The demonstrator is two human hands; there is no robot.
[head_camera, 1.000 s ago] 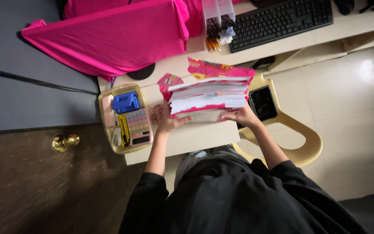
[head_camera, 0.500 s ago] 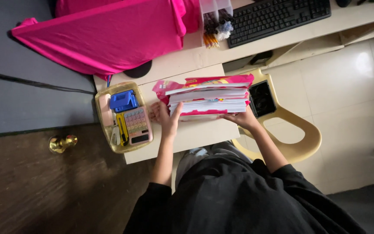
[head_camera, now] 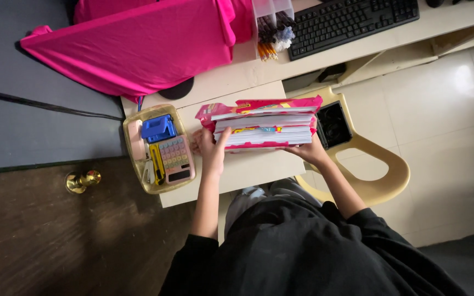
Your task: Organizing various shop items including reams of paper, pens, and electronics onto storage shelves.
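Your left hand (head_camera: 210, 149) and right hand (head_camera: 309, 151) clamp the two ends of a thick stack of white papers in pink printed covers (head_camera: 263, 125), squaring it on the small cream tabletop (head_camera: 248, 170); both hands are closed on the stack. Just left sits a yellow translucent tray (head_camera: 131, 164) holding a pastel calculator (head_camera: 176, 159) and a blue stapler-like block (head_camera: 158, 127). Beyond lie a draped pink cloth (head_camera: 138, 44), a black keyboard (head_camera: 352, 22) and a pencil holder (head_camera: 272, 33), all apart from the stack.

Bright, soft daylight with glare on the floor tiles (head_camera: 456, 82); the left edge is dim, perhaps slightly soft.
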